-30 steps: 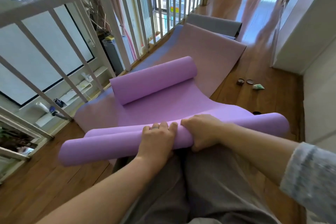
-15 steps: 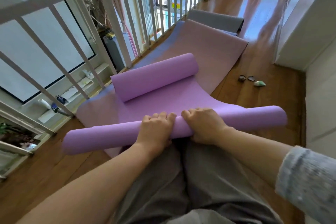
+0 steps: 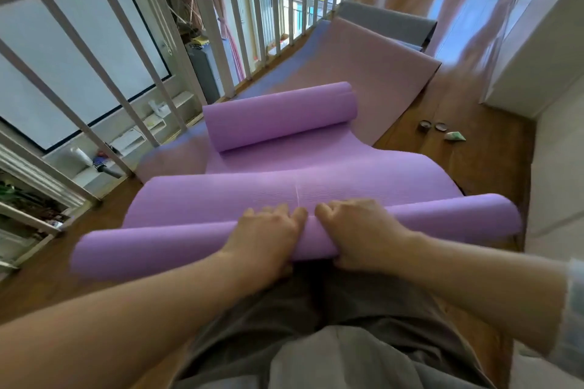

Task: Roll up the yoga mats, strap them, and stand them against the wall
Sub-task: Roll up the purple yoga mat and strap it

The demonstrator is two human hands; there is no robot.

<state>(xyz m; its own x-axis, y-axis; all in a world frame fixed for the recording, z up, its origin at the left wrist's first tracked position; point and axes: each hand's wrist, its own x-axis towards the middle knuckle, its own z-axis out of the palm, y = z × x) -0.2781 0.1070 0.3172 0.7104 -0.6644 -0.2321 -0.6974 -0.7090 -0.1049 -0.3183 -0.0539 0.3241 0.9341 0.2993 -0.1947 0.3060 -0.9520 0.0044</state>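
A purple yoga mat (image 3: 284, 174) lies on the wooden floor in front of my knees. Its near end is wound into a long roll (image 3: 158, 246) across my lap. My left hand (image 3: 268, 238) and my right hand (image 3: 358, 230) sit side by side at the roll's middle, fingers curled over the top, the right thumb tucked under it. The mat's far end is curled into a second, thicker roll (image 3: 278, 114). Under it a pink mat (image 3: 363, 66) lies flat, and a grey mat (image 3: 385, 20) lies beyond that.
A white railing (image 3: 151, 73) runs along the left side of the mats. Two small round items (image 3: 425, 125) and a folded green-white piece (image 3: 455, 136) lie on the floor at right. A white wall (image 3: 537, 41) stands at the right.
Both hands have pushed the near roll forward, away from me. The flat stretch of purple mat between the two rolls has bulged up and grown shorter.
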